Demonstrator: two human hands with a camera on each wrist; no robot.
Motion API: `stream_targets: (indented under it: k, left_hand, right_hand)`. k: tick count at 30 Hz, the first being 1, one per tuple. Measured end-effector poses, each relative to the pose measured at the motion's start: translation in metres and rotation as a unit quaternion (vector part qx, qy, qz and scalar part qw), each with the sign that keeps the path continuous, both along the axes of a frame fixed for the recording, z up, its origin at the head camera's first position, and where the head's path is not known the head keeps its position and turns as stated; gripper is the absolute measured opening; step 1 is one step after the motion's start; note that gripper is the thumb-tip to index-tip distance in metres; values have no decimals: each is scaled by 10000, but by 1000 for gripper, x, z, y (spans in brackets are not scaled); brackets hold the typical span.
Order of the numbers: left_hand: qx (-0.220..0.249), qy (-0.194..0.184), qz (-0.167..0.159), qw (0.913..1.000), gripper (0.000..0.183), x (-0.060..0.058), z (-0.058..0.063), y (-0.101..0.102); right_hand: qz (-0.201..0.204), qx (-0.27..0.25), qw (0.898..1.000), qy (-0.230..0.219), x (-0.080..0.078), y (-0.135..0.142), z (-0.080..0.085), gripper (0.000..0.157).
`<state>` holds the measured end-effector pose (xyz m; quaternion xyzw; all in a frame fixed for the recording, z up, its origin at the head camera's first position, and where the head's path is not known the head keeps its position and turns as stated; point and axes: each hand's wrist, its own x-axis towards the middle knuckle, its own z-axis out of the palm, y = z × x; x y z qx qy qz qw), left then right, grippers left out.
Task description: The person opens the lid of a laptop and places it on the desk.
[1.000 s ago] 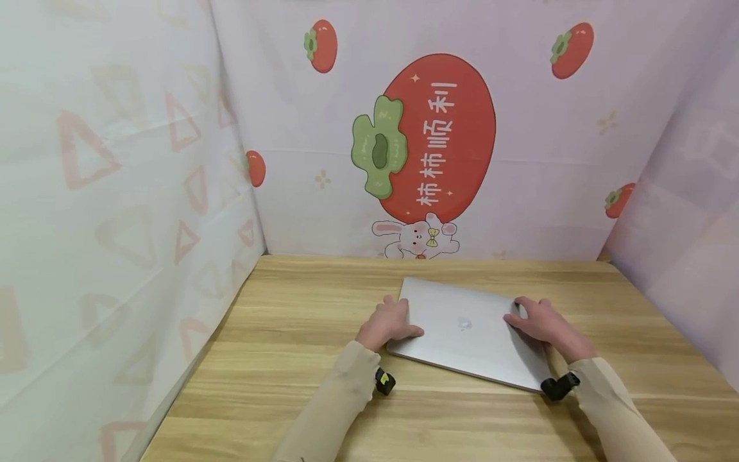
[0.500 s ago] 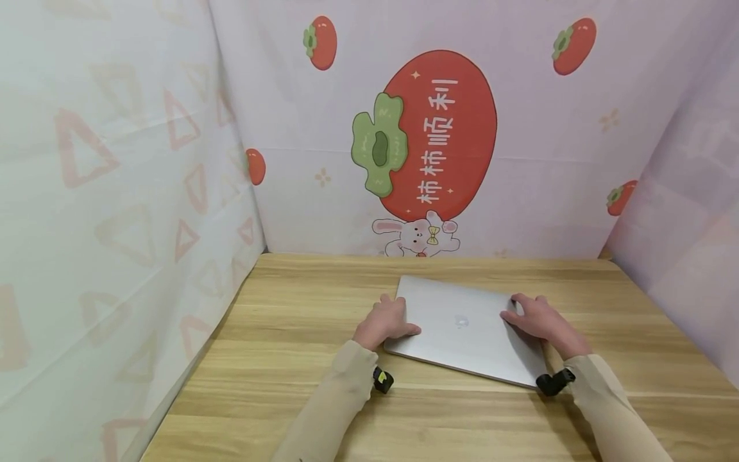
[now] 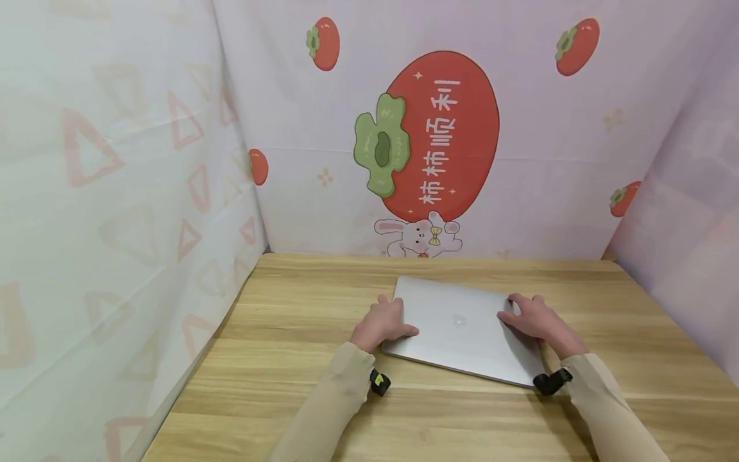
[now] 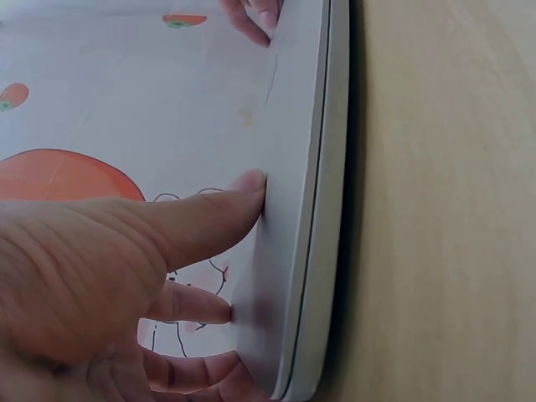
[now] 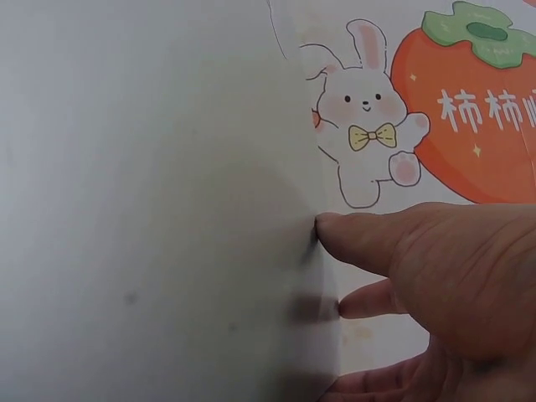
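A closed silver laptop (image 3: 450,340) with a faint logo lies at a slant on the wooden table. At its left side, my left hand (image 3: 385,322) holds it, thumb on the lid and fingers at the edge. The thin seam between the lid and base of the laptop (image 4: 314,209) shows in the left wrist view. My right hand (image 3: 534,319) holds the opposite side, its thumb resting on the lid near the right edge. In the right wrist view the pale lid of the laptop (image 5: 159,201) fills the left half, with the fingertips right at its rim.
Wood-grain table (image 3: 277,366) surrounds the laptop. A printed back curtain (image 3: 519,192) with persimmons and a rabbit stands behind it, and another curtain (image 3: 133,212) borders the left. Black wrist cameras sit by both sleeves, the right camera (image 3: 552,382) overlapping the laptop's near right corner.
The laptop and both hands have shifted slightly to the left together. The grip of each hand looks the same.
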<state>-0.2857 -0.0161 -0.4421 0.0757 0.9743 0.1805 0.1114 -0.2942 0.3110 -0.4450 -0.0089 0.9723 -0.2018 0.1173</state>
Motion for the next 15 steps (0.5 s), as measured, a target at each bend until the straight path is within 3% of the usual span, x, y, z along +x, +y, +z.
stream_targets:
  k: [15]
  left_hand:
    - [-105,180,61,9998,77,4,-3,-9]
  right_hand:
    - [240,-8,9997,100,-1,-14,2,74]
